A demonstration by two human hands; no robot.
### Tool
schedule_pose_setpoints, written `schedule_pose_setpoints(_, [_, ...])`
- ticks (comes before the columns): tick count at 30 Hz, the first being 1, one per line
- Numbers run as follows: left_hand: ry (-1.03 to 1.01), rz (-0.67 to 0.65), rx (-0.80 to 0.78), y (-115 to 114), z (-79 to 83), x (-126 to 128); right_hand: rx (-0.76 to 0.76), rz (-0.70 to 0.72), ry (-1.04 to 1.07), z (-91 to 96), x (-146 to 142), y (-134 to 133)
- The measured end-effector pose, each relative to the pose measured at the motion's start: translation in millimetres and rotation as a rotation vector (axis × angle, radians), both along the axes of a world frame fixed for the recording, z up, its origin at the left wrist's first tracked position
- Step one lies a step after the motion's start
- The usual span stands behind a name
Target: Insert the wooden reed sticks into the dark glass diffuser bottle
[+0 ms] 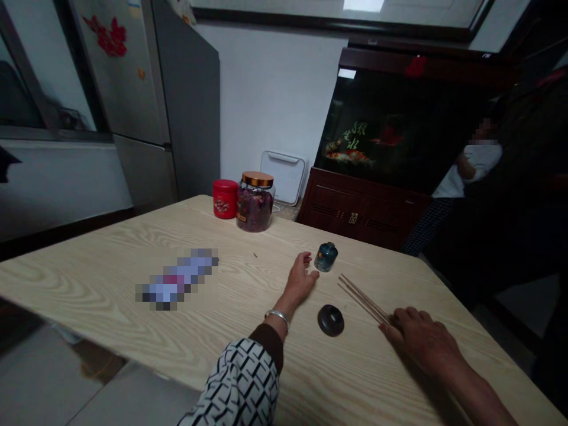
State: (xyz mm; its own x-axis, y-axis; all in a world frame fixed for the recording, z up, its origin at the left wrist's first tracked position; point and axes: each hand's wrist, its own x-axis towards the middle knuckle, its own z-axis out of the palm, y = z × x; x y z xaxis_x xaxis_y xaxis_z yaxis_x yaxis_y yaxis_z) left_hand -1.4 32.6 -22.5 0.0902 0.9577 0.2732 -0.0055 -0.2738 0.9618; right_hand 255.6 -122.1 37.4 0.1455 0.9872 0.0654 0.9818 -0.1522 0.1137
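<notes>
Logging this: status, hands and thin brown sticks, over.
Right hand gripping thin brown sticks. Left hand open beside small shiny blue bottle. Round dark disc between hands.

**Mostly Singles on the Pale Wood-Grain Tabletop (239, 296)**

One bare left hand (302, 279) and one bare right hand (423, 337) make two. The thin brown sticks (361, 296) number at least three; overlap hides the exact count. There is one small, glossy blue bottle (326, 258), one dark round disc with a central hole (326, 327), one silver metal bracelet (278, 316), one red cylindrical canister (225, 199), one clear, copper-lidded jar (254, 207), one blurred, elongated blue-violet item (189, 277), one white rectangular device (284, 180), one grey refrigerator (128, 106), one dark fish tank (390, 106) and one other person (481, 163).
</notes>
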Motion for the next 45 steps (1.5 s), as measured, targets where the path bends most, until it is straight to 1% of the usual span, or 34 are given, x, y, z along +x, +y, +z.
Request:
schedule_pose_setpoints(1, [0.002,-0.003,-0.004,0.4,-0.3,0.4,0.028,0.046,0.018,10.4,-6.8,14.5])
schedule_pose_setpoints(3, [0.005,-0.005,-0.009,1.3,-0.8,1.1,0.115,0.124,0.158,27.6,-25.3,53.9])
schedule_pose_setpoints(5, [0.01,-0.007,-0.01,1.6,-1.1,1.3,0.193,0.206,0.33,35.8,-48.8,100.8])
schedule_pose_setpoints(6, [0.014,-0.01,-0.007,1.5,-1.2,1.0,0.206,0.215,0.402,36.4,-61.0,123.9])
schedule_pose_setpoints(8, [0.023,-0.015,0.002,0.8,-1.6,-0.2,0.179,0.214,0.498,32.5,-82.9,162.1])
schedule_pose_setpoints(10, [0.039,-0.016,0.026,0.1,-1.9,-1.7,0.157,0.206,0.533,25.8,-98.1,183.1])
schedule_pose_setpoints(11, [0.049,-0.01,0.045,-0.2,-2.0,-2.2,0.153,0.202,0.536,22.5,-102.9,186.2])
schedule_pose_setpoints(13, [0.074,0.004,0.089,-0.8,-1.6,-2.5,0.16,0.206,0.533,17.7,-108.2,179.6])
schedule_pose_setpoints(16, [0.127,-0.006,0.132,-4.7,2.3,-2.0,0.165,0.264,0.54,16.1,-110.9,150.1])
schedule_pose_setpoints(19, [0.173,-0.097,0.126,-14.5,9.8,-5.0,0.136,0.313,0.618,20.6,-110.3,113.9])
schedule_pose_setpoints(22, [0.174,-0.211,0.091,-26.5,17.0,-13.0,0.134,0.254,0.696,28.7,-105.0,77.1])
schedule_pose_setpoints(24, [0.172,-0.222,0.072,-32.1,19.8,-18.8,0.104,0.253,0.639,33.1,-103.0,53.1])
schedule_pose_setpoints(27, [0.18,-0.2,0.07,-35.4,20.7,-24.2,-0.031,0.351,0.475,32.4,-109.1,23.8])
schedule_pose_setpoints(29, [0.17,-0.206,0.082,-35.5,19.8,-25.3,-0.107,0.407,0.414,28.0,-115.9,12.8])
schedule_pose_setpoints(31, [0.145,-0.215,0.093,-35.2,18.3,-25.3,-0.14,0.445,0.42,25.3,-118.3,9.6])
schedule_pose_setpoints(32, [0.132,-0.224,0.1,-35.0,17.4,-25.2,-0.137,0.457,0.461,26.3,-116.8,10.7])
schedule_pose_setpoints(34, [0.113,-0.239,0.111,-34.5,15.7,-24.9,-0.088,0.464,0.646,34.2,-110.5,17.5])
schedule_pose_setpoints(36, [0.106,-0.254,0.108,-33.7,14.0,-24.6,0.038,0.452,0.955,47.2,-105.1,30.0])
schedule_pose_setpoints(38, [0.109,-0.267,0.099,-33.0,12.7,-24.0,0.208,0.44,1.254,58.3,-106.4,46.7])
schedule_pose_setpoints(40, [0.114,-0.277,0.093,-32.9,12.2,-23.3,0.355,0.444,1.416,60.9,-114.6,64.6])
schedule_pose_setpoints(42, [0.118,-0.286,0.081,-33.4,12.3,-22.7,0.434,0.433,1.451,53.9,-124.3,79.9])
schedule_pose_setpoints(45, [0.116,-0.29,0.074,-34.2,12.7,-22.4,0.461,0.386,1.38,36.8,-130.1,91.9])
